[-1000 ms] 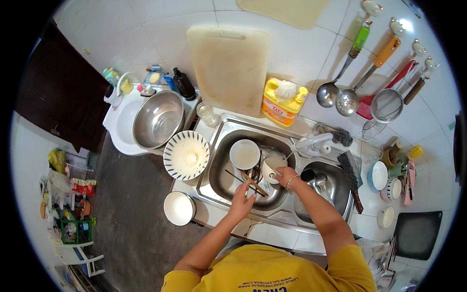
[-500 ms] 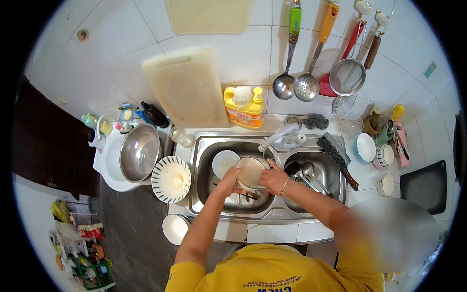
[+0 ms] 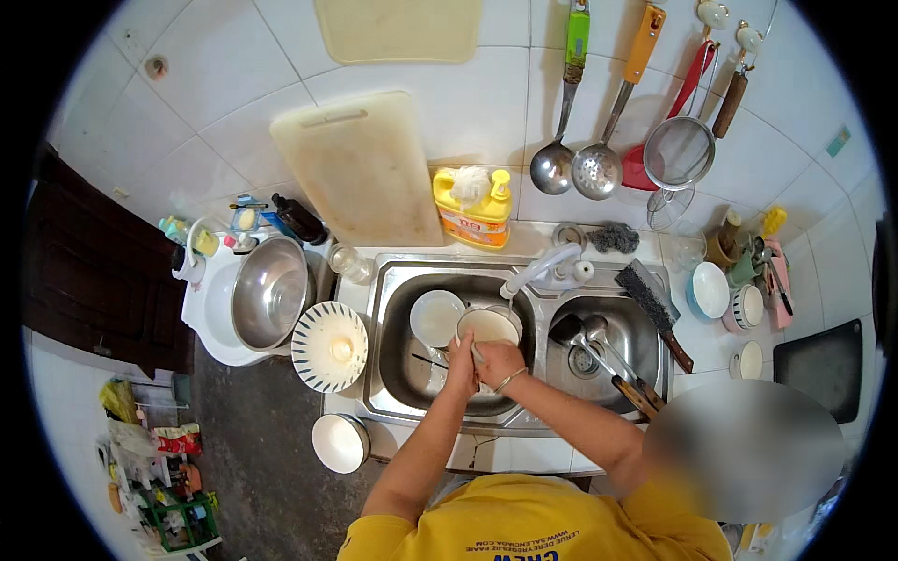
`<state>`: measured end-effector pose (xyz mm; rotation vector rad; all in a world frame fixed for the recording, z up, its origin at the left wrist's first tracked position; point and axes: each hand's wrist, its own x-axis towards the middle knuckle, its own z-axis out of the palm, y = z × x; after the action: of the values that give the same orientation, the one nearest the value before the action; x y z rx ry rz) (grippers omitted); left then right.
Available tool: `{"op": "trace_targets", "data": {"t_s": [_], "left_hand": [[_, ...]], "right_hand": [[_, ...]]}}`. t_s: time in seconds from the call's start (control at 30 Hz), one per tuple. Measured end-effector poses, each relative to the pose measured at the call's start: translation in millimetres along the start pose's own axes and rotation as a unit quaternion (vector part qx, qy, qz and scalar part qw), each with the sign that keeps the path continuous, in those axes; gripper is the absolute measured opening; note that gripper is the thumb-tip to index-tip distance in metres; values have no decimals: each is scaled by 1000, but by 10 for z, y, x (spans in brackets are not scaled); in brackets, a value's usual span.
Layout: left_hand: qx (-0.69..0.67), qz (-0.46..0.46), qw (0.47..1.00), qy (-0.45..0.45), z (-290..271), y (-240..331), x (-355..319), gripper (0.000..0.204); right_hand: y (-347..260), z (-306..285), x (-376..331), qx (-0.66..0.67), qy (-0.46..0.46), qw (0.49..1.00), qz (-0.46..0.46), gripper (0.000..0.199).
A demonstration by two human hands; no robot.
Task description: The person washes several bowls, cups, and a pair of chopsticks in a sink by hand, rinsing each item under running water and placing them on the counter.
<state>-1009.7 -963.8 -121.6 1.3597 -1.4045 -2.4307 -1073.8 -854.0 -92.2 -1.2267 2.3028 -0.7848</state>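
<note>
Over the left basin of the steel sink (image 3: pixel 382 374), a cream-coloured bowl (image 3: pixel 488 327) is held under the tap (image 3: pixel 547 271). My left hand (image 3: pixel 462 365) grips its near left side. Beside it, my right hand (image 3: pixel 499 361), with a bangle at the wrist, is closed on the near right side; its fingertips are partly hidden. Behind the held bowl, part of another pale rim shows. A white bowl (image 3: pixel 436 316) sits in the basin to the left, with dark chopsticks (image 3: pixel 428 360) below it.
The right basin holds a ladle (image 3: pixel 596 327) and other dark-handled utensils. A cleaver (image 3: pixel 655 313) lies on the sink's right edge. Left of the sink are a striped plate (image 3: pixel 329 347), a white bowl (image 3: pixel 340 442) and a steel basin (image 3: pixel 271 292). A yellow detergent jug (image 3: pixel 472 208) stands behind.
My hands have come closer together at the bowl's near side, the right one moving left and nearer. The bowl has tilted. The utensils in the right basin show more fully.
</note>
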Motion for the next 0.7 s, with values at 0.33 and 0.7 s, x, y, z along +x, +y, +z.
{"op": "trace_targets", "data": {"t_s": [0.33, 0.7], "left_hand": [[-94, 18, 995, -3, -8, -45, -84, 61], [-221, -104, 945, -219, -42, 364, -104, 57]], "right_hand": [[-203, -40, -5, -59, -12, 998, 1, 13], [332, -448, 210, 402, -29, 902, 157, 31]]}}
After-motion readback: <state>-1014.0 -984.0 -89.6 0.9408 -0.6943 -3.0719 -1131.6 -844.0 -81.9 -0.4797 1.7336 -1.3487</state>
